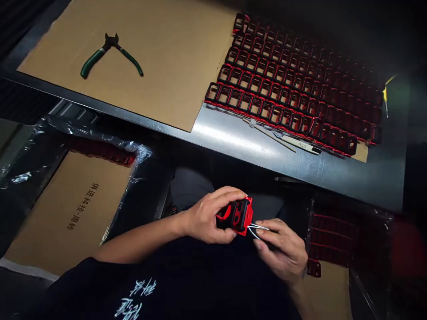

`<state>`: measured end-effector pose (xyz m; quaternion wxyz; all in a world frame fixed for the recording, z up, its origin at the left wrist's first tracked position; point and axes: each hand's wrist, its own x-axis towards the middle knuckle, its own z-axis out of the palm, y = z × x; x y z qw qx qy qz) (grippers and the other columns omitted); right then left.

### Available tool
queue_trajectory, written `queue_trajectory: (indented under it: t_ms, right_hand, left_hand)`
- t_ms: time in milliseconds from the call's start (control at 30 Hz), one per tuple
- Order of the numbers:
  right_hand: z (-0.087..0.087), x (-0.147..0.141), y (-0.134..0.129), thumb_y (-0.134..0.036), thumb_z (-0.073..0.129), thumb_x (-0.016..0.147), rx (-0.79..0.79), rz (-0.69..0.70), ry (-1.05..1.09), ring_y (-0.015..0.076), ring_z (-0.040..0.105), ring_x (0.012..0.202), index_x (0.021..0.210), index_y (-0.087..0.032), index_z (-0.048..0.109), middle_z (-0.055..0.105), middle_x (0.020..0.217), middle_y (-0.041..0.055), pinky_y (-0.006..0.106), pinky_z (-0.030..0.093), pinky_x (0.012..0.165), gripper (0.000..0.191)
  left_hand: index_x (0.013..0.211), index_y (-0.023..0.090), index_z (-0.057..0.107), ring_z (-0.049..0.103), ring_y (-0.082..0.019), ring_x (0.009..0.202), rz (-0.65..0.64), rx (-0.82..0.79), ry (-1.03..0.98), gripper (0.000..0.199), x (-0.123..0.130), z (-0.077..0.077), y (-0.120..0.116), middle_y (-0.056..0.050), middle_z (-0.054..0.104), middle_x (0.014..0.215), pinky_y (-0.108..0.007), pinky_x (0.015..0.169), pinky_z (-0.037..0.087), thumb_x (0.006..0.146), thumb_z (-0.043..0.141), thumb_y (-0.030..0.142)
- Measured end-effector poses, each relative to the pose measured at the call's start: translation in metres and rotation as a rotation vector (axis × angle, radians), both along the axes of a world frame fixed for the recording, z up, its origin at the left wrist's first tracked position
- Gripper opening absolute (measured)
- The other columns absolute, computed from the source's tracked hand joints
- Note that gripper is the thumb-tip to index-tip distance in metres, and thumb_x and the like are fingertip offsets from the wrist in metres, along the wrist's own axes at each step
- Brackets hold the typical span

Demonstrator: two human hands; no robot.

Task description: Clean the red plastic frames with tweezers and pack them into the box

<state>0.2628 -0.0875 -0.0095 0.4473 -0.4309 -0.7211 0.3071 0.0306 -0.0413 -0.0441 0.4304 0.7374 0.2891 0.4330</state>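
My left hand (215,215) is wrapped round a small red and black plastic housing (240,215), held in front of my body below the table edge. The red flange of this part faces right, and small holes show in its side. Close by on the right, the fingers of my right hand (283,249) pinch thin pale prongs that look like tweezers (255,227). Their narrow end meets the housing's red flange. Whether the tips grip anything there is too small to tell.
Rows of similar red and black frames (267,84) cover the table's right part. Green-handled cutting pliers (111,42) lie spread on cardboard (173,58). A thin stick (273,135) and an A55 label strip (300,144) lie nearby. Plastic-lined boxes with cardboard (66,200) stand either side.
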Motion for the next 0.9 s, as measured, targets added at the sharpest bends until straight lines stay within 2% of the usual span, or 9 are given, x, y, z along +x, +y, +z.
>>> queue_trajectory:
  t_ms: [133,233,433,600,767,900]
  right_hand:
    - [0.001,-0.009,0.002,-0.012,0.072,0.085,0.023,0.043,0.007,0.0206,0.076,0.073,0.100,-0.025,0.077,0.079,0.091,0.0083,0.033,0.063,0.061,0.020]
    - [0.005,-0.008,0.007,-0.009,0.072,0.084,0.073,0.046,-0.062,0.0205,0.076,0.074,0.099,-0.025,0.077,0.079,0.093,0.0090,0.033,0.063,0.061,0.023]
    - [0.016,-0.009,0.014,-0.008,0.074,0.083,0.112,0.150,-0.141,0.0187,0.075,0.073,0.096,-0.021,0.077,0.079,0.093,0.0107,0.029,0.063,0.061,0.019]
    - [0.017,-0.009,0.014,-0.011,0.074,0.084,0.108,0.143,-0.164,0.0187,0.076,0.074,0.100,-0.023,0.077,0.080,0.095,0.0096,0.030,0.063,0.062,0.020]
    - [0.021,-0.010,0.011,-0.011,0.075,0.085,0.111,0.124,-0.208,0.0178,0.075,0.073,0.095,-0.021,0.077,0.080,0.093,0.0097,0.028,0.064,0.062,0.014]
    - [0.025,-0.010,0.008,-0.013,0.072,0.091,0.058,0.153,-0.251,0.0189,0.077,0.084,0.100,-0.020,0.076,0.080,0.097,0.0103,0.029,0.067,0.069,0.013]
  left_hand:
    - [0.148,0.020,0.042,0.068,-0.031,0.116,-0.048,0.033,0.010,0.078,0.001,0.003,0.001,-0.017,0.067,0.126,-0.046,0.095,0.062,0.075,0.070,0.021]
    - [0.149,0.020,0.042,0.068,-0.031,0.115,-0.022,0.037,0.005,0.080,-0.001,0.002,-0.001,-0.017,0.067,0.127,-0.046,0.095,0.062,0.074,0.071,0.021]
    - [0.150,0.019,0.041,0.068,-0.031,0.117,0.003,0.062,0.002,0.080,-0.003,0.000,-0.003,-0.018,0.068,0.129,-0.045,0.096,0.062,0.075,0.070,0.021]
    - [0.149,0.020,0.041,0.068,-0.031,0.118,0.004,0.042,0.020,0.082,-0.003,0.000,-0.004,-0.017,0.068,0.130,-0.047,0.097,0.061,0.073,0.070,0.019]
    - [0.150,0.020,0.041,0.067,-0.031,0.118,-0.002,0.049,0.046,0.083,-0.005,0.000,-0.004,-0.018,0.067,0.130,-0.047,0.096,0.061,0.073,0.071,0.019]
    - [0.150,0.020,0.041,0.068,-0.030,0.114,0.013,0.071,0.071,0.082,-0.007,-0.001,-0.005,-0.018,0.065,0.128,-0.044,0.091,0.063,0.075,0.074,0.020]
